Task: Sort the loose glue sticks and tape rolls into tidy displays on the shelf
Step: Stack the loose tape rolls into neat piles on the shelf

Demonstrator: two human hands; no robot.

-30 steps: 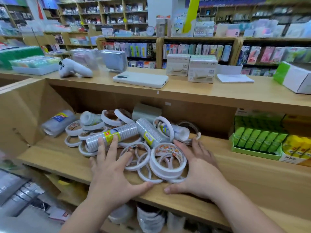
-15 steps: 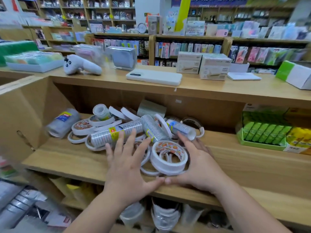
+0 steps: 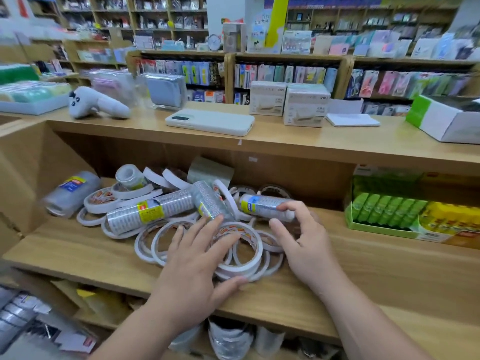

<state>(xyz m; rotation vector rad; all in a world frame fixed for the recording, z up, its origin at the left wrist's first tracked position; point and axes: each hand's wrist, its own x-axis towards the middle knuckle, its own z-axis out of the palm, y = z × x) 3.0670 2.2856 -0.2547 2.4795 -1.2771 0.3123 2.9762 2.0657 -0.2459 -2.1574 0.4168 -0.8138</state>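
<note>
Head view: tape rolls [image 3: 249,268] lay heaped on shelf [image 3: 78,255].
Left grip [image 3: 197,261]: fingers straight, rested on rolls.
Right grip [image 3: 306,242]: curled round wrapped tape sleeve [image 3: 262,205].

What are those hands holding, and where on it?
The right hand pinches the blue-labelled tape sleeve at its right end; the left hand only presses flat tape rolls.

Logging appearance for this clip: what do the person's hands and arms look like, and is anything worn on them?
The left hand and right hand are bare: no gloves, rings or watch visible. Both forearms are uncovered as well, with no sleeve in view down to the picture's edge.
</note>
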